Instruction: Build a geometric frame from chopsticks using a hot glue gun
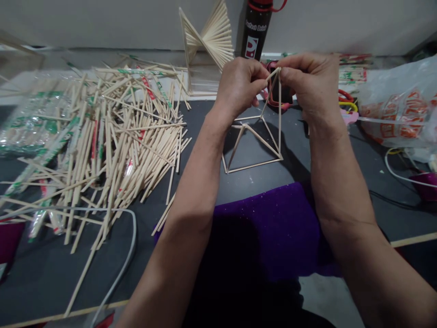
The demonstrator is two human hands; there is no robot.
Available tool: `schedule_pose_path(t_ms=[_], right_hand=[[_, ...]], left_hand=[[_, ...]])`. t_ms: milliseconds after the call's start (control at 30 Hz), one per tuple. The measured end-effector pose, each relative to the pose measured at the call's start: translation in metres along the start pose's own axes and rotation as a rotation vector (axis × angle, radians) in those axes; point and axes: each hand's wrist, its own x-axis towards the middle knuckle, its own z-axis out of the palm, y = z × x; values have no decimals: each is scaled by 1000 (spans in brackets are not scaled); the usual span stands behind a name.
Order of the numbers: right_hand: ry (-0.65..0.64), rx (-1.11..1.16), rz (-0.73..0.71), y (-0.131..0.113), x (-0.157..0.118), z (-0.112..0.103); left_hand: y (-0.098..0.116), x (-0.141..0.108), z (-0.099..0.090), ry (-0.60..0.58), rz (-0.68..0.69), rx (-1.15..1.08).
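Observation:
A small open frame of wooden chopsticks stands on the dark tabletop in front of me. My left hand pinches a chopstick that slants up toward the frame's top corner. At that corner, the thumb and fingertips of my right hand are closed on the chopstick ends, above an upright stick. My fingers partly hide the joint, so I cannot tell whether the sticks are fixed together. The frame's lower part shows a base outline with slanted sticks meeting at a lower peak.
Loose and wrapped chopsticks lie heaped at the left, by a grey cable. Behind stand a twisted chopstick model and a dark bottle. A plastic bag lies at the right; a purple cloth hangs at the near edge.

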Motion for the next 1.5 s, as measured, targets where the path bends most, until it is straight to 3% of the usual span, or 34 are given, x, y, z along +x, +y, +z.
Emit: schedule_pose_path(t_ms=[133,567,800,1500], right_hand=[[28,49,-37,-3,-1,1],[-11,58,-80,2,-1,-3],[46,-14,-58,-1,-1,-1],[18,32,-125,6,2,-2]], left_hand=[[1,2,1,-12,-59,28],[-1,2,2,3,-10,-15],[0,1,3,10,-43,36],[2,2,0,-23,-58,124]])
